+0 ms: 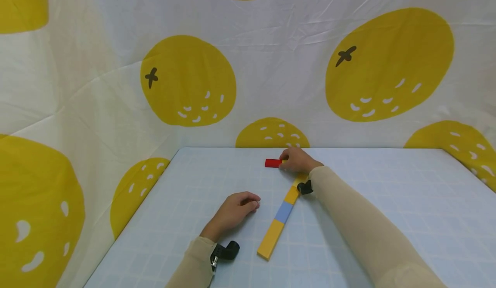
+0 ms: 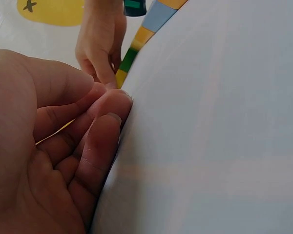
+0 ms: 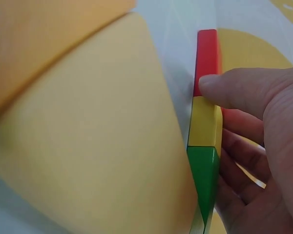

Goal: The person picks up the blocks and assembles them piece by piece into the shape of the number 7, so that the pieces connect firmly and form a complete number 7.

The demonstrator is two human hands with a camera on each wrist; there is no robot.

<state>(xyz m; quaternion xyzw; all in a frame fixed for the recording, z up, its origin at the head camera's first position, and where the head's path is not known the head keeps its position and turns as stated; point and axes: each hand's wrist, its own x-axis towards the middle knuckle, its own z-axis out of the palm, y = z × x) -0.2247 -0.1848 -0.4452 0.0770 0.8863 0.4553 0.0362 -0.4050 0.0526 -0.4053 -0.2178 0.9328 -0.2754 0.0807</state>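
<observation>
My right hand (image 1: 298, 161) is at the far side of the table and pinches a red block (image 3: 206, 56). Its thumb lies near the seam with a yellow block (image 3: 203, 122), and the other fingers are behind the blocks. A green triangular block (image 3: 203, 170) touches the yellow one's other end. From there a slanting line of blocks runs toward me: a pale yellow one (image 1: 300, 179), an orange one (image 1: 292, 195), a blue one (image 1: 284, 212) and a longer yellow one (image 1: 270, 239). Left of this line rests my left hand (image 1: 234, 210), fingers loosely curled, holding nothing.
A pale blue checked cloth covers the table (image 1: 387, 219). White curtains (image 1: 271, 77) with large yellow fruit prints stand behind the table and along its left side. Each wrist wears a black camera, the left one (image 1: 228, 250) close above the cloth.
</observation>
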